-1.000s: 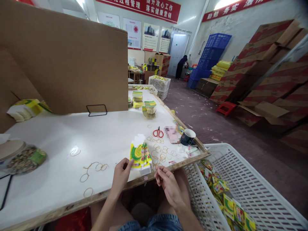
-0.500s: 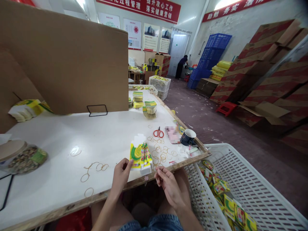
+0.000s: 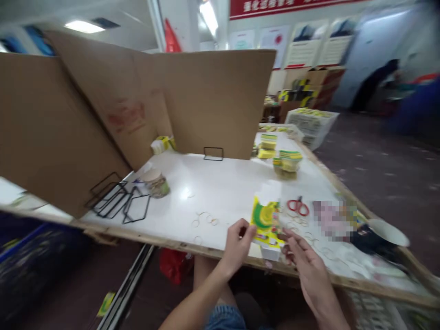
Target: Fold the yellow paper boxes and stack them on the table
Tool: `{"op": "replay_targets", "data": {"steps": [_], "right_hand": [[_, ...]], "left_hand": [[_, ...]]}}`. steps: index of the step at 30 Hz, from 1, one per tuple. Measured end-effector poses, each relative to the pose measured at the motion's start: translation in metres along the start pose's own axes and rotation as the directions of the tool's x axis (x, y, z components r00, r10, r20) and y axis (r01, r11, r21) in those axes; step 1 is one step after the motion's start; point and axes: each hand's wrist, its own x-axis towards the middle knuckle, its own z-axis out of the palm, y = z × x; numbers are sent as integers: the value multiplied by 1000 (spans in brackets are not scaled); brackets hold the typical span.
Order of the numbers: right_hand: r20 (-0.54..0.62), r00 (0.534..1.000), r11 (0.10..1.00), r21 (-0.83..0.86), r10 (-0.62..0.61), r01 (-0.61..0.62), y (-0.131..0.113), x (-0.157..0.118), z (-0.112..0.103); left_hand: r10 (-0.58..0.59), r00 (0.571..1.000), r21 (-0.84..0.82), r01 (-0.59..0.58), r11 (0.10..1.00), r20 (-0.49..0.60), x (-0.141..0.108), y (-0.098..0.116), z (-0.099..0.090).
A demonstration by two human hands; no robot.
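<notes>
The yellow packet stack (image 3: 266, 224) stands at the near table (image 3: 220, 192) edge, long axis pointing away. Left hand (image 3: 235, 243) pinches its left edge; right hand (image 3: 305, 261), fingers loosely curled, touches its right side.

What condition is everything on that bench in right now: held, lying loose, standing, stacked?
Left hand: pinching the packet's left edge.
Right hand: fingers at the packet's right side.
Packet: flat on the table edge.
Scissors: closed, lying flat.
Rubber bands: loose, scattered.
Cup: upright.
Cardboard screen: standing.
Packet stacks: piled.
Wire stands: lying flat.
</notes>
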Motion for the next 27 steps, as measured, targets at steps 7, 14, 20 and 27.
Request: {"op": "replay_targets", "data": {"steps": [7, 14, 20, 27], "right_hand": [[93, 996, 992, -124, -15, 27, 1, -13, 2], [249, 959, 983, -154, 133, -97, 4, -26, 0], [241, 961, 986, -124, 136, -108, 10, -36, 11], [231, 969, 974, -223, 83, -30, 16, -41, 18]], "left_hand": [[21, 982, -186, 14, 982, 188, -30, 21, -11], [104, 843, -549, 244, 799, 527, -30, 18, -21], [37, 852, -567, 314, 761, 522, -37, 7, -26], [5, 880, -577, 308, 756, 476, -42, 8, -32]]}}
